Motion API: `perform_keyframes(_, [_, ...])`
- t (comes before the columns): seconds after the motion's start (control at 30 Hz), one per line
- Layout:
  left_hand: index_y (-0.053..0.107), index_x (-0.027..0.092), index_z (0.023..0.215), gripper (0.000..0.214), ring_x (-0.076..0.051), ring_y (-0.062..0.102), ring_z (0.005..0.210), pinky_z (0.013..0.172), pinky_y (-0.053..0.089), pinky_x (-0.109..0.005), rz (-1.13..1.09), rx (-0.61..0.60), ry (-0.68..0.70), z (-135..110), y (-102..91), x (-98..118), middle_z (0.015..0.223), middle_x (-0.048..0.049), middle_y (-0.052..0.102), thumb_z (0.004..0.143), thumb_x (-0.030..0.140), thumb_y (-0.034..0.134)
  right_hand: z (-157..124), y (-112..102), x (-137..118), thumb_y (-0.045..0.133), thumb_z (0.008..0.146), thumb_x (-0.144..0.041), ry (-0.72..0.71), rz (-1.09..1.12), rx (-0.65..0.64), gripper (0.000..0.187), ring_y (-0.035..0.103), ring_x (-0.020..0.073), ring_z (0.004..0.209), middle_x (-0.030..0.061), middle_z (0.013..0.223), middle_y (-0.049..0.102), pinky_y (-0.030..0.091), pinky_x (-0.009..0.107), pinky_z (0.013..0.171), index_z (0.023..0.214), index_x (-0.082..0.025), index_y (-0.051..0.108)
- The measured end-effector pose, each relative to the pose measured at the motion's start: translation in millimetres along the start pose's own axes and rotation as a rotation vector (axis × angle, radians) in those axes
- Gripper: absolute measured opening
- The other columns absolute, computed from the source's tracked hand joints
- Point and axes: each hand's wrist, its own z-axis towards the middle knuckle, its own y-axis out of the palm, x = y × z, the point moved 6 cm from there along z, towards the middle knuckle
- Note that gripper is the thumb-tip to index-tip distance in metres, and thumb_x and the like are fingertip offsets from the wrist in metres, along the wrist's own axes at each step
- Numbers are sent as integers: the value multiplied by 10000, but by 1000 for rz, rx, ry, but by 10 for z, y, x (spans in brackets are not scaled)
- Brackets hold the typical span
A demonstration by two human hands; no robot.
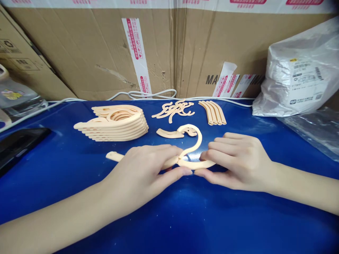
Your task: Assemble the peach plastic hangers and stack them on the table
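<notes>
A cream plastic hanger with a curved hook is held low over the blue table, its hook pointing away from me. My left hand is closed around its left arm, whose tip sticks out past the knuckles. With fingers and thumb, my right hand pinches the right arm, hiding its end. Both thumbs come close together below the joint under the hook. Just behind the hook lie a loose curved arm piece and a small piece partly seen through the hook.
A stack of folded hangers stands at the back left. Behind lie a heap of loose hooks and a row of arm pieces. A black phone is at left, a wrapped package at right. A white cable runs before cardboard boxes.
</notes>
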Motion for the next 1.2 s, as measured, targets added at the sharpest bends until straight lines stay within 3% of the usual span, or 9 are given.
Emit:
perform_keyframes(0.1, [437,166,639,400,-67,389,501,470,231,-210,40,2,56,-12,8,38,584,65,456,949,402,531,23,-46,9,550,915,-462,-5,-59,70,351,508,132,550,-12,563,581,394,313,627,722,-180,630])
perform_keyframes(0.2, [496,173,693,343,-72,424,514,482,253,-206,43,17,79,-16,-2,68,607,62,491,959,388,520,20,-70,35,588,886,-485,20,-73,115,330,574,173,701,36,732,649,424,363,724,769,-179,626])
perform_keyframes(0.3, [551,173,750,305,-77,469,534,492,274,-207,60,36,116,-23,-14,108,644,50,542,971,376,502,-9,-132,34,638,851,-476,28,-80,194,302,585,216,816,98,904,640,427,370,699,826,-175,641])
perform_keyframes(0.4, [571,169,786,286,-76,486,523,487,279,-211,117,75,157,-37,-26,144,672,40,583,977,367,493,-29,-223,-17,652,849,-429,-11,-122,268,234,563,205,760,73,826,641,405,359,655,854,-196,639])
perform_keyframes(0.57, [606,180,883,271,-81,522,501,465,264,-222,213,124,185,-75,-1,151,702,23,643,981,396,476,9,-246,-82,598,903,-292,-87,-169,194,94,529,124,592,-39,636,647,372,328,632,907,-205,633])
perform_keyframes(0.73, [641,187,953,297,-91,559,498,458,281,-237,307,192,222,-110,16,153,710,18,678,984,423,462,27,-168,-49,548,929,-265,-73,-141,116,197,559,127,597,-22,678,677,387,335,656,1063,-159,646])
perform_keyframes(0.9, [656,167,932,296,-124,614,527,460,300,-271,418,223,270,-99,18,198,703,14,691,969,414,498,40,-135,11,503,958,-269,23,-30,59,201,623,149,702,26,804,734,405,338,725,944,-160,670])
perform_keyframes(1.07, [650,171,794,315,-113,557,504,480,317,-277,391,183,292,-83,7,241,617,32,611,957,410,525,68,-208,158,453,979,-281,159,93,77,276,588,146,630,22,692,695,395,321,639,831,-173,660])
perform_keyframes(1.2, [672,171,868,288,-112,573,550,501,332,-273,364,176,292,-114,-2,233,650,27,615,965,395,518,119,-182,324,530,936,-278,240,92,47,252,539,137,599,18,625,637,400,302,620,726,-175,624])
